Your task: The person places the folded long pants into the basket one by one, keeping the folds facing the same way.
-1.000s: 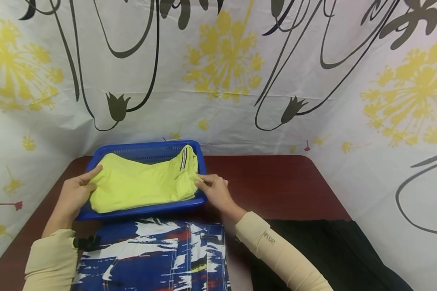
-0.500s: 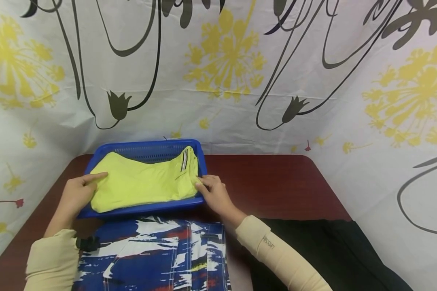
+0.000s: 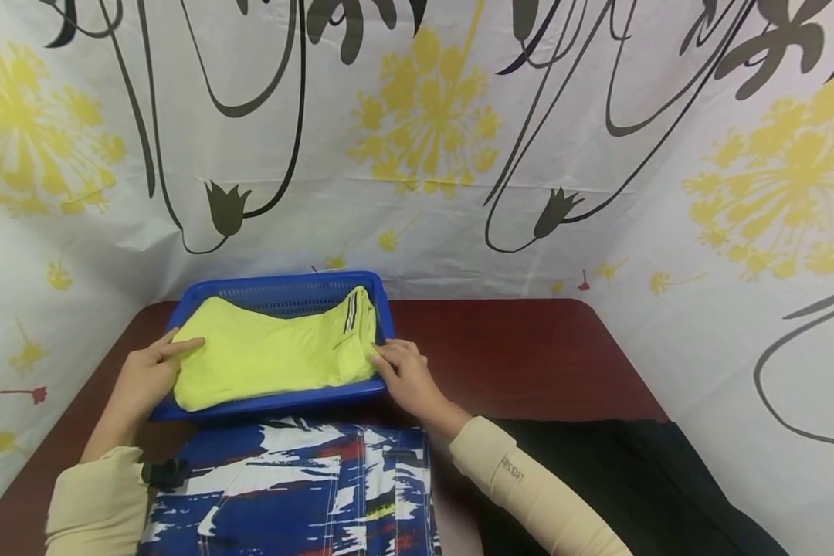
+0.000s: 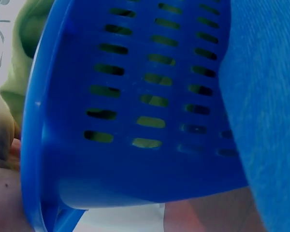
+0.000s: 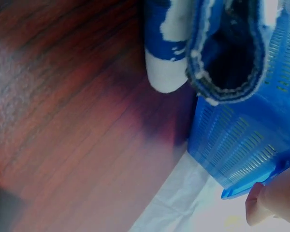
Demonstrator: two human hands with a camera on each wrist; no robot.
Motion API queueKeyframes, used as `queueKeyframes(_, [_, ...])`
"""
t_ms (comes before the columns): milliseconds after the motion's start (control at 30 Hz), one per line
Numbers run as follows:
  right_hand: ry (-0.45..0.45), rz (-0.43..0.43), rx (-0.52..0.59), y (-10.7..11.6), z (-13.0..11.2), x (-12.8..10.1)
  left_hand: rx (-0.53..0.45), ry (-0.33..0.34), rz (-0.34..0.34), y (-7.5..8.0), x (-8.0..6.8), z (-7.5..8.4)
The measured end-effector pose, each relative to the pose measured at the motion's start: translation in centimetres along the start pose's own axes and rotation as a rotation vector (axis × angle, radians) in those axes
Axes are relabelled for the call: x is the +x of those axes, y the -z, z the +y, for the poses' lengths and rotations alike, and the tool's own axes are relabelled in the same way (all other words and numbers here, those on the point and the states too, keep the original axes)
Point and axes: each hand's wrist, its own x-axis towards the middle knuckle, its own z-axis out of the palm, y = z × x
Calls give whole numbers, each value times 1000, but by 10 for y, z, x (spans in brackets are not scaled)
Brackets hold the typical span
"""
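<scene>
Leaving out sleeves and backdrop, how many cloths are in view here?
3: yellow cloth in the blue basket, patterned cloth in front of it, black cloth at the right. Others could be hidden underneath.

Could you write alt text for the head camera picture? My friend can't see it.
A person's left hand and right hand touch opposite ends of a yellow folded garment in a blue basket on a brown table. Nearer the camera lies a blue, white and red patterned garment, with dark cloth to its right; a white flowered sheet hangs behind.
</scene>
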Motion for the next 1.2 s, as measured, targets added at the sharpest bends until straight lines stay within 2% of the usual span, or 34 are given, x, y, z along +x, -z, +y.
queueKeyframes(167, [6,-14,-15,0,-3,-5,-4,0,27,-5,-1,2])
queueKeyframes(433, [-28,-7,-24,2,-12,-12,-48,12,21,-8,-9,4])
queueKeyframes(600, [-51,-21,33,10,-14,-13,-107,8,15,-5,-15,9])
queueKeyframes(867, [-32,-111,57,20,-12,-19,18,-60,-3,1,-20,14])
queueKeyframes(1033, [-17,-151,70,27,-14,-22,135,-115,-25,2,-24,20])
queueKeyframes(1200, [-15,-216,61,33,-17,-25,168,-164,-31,2,-32,28])
